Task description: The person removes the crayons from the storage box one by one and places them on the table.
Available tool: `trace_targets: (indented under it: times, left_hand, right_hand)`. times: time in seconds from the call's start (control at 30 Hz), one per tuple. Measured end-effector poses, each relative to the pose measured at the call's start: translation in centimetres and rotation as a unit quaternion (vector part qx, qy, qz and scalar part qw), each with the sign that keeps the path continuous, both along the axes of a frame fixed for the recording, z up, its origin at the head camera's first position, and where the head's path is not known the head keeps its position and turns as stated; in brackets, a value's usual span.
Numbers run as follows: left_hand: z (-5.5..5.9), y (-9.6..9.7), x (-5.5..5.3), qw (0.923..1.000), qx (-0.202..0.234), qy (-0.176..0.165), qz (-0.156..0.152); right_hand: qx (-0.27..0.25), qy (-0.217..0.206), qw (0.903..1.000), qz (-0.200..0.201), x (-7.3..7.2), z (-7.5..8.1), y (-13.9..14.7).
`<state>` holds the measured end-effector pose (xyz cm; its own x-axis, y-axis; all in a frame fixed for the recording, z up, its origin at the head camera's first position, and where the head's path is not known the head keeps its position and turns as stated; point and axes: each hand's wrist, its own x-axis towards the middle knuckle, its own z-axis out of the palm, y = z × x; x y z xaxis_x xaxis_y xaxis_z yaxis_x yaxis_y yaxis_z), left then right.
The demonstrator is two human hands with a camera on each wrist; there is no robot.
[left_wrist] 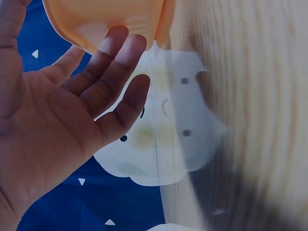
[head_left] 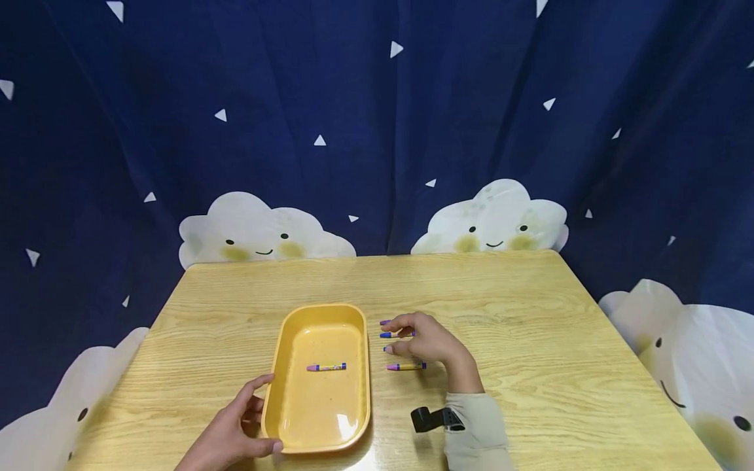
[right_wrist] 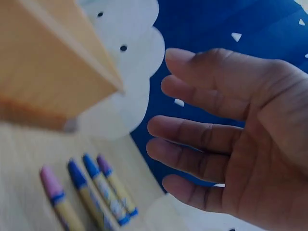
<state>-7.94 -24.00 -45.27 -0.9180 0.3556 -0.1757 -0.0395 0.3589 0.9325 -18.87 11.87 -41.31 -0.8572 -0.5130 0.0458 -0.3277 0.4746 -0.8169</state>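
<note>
A yellow tray point(head_left: 363, 405) stands on the table with one pink crayon point(head_left: 326, 367) lying crosswise in it. My left hand point(head_left: 235, 422) touches its near left corner, index finger at the left rim and thumb by the front rim; the other fingers hang loosely bent below the rim. Right of the tray, my right hand point(head_left: 427, 340) hovers over a row of crayons with its fingers apart and nothing held. The right wrist view shows a pink crayon point(right_wrist: 57, 195), a dark blue crayon point(right_wrist: 86, 192), a lighter blue crayon point(right_wrist: 107, 190) and a purple crayon point(right_wrist: 115, 185) side by side.
The light wooden table point(head_left: 559, 366) reaches back to a dark blue curtain point(head_left: 353, 78) with white triangles and smiling clouds. A black wrist camera mount point(head_left: 432, 418) sticks out from the right sleeve point(head_left: 476, 428).
</note>
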Motion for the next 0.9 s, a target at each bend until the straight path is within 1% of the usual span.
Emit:
trace_targets:
  times: [0.17,0.3,0.43,0.53,0.73,0.83,0.9]
  left_hand:
    - [0.1,0.1,0.1,0.9999,-0.01,0.003,0.003]
    - [0.2,0.1,0.1,0.9995,-0.027,0.015,0.009]
    - [0.1,0.1,0.2,0.999,-0.034,0.027,0.009]
    - [0.0,0.1,0.1,0.999,-0.033,0.03,0.007]
    - [-0.1,0.0,0.0,0.9997,-0.022,0.011,0.008]
    - [-0.1,0.0,-0.1,0.9998,-0.018,0.006,0.006]
    - [-0.1,0.0,-0.1,0.9999,-0.013,0.005,0.003]
  right_hand:
    - [-0.019,-0.013,0.9993,0.03,-0.7,1.1,-2.0]
    - [-0.034,-0.025,0.9977,0.052,-1.2,1.8,-3.7]
    - [-0.031,-0.032,0.9969,0.065,-1.7,2.0,-5.5]
    - [-0.033,-0.04,0.9963,0.069,-2.0,1.8,-6.9]
    - [-0.049,-0.071,0.9926,0.085,-2.4,0.9,-9.8]
    - [-0.036,-0.082,0.9921,0.088,-2.4,0.3,-11.1]
    - [-0.011,-0.088,0.9927,0.081,-2.4,-0.1,-11.8]
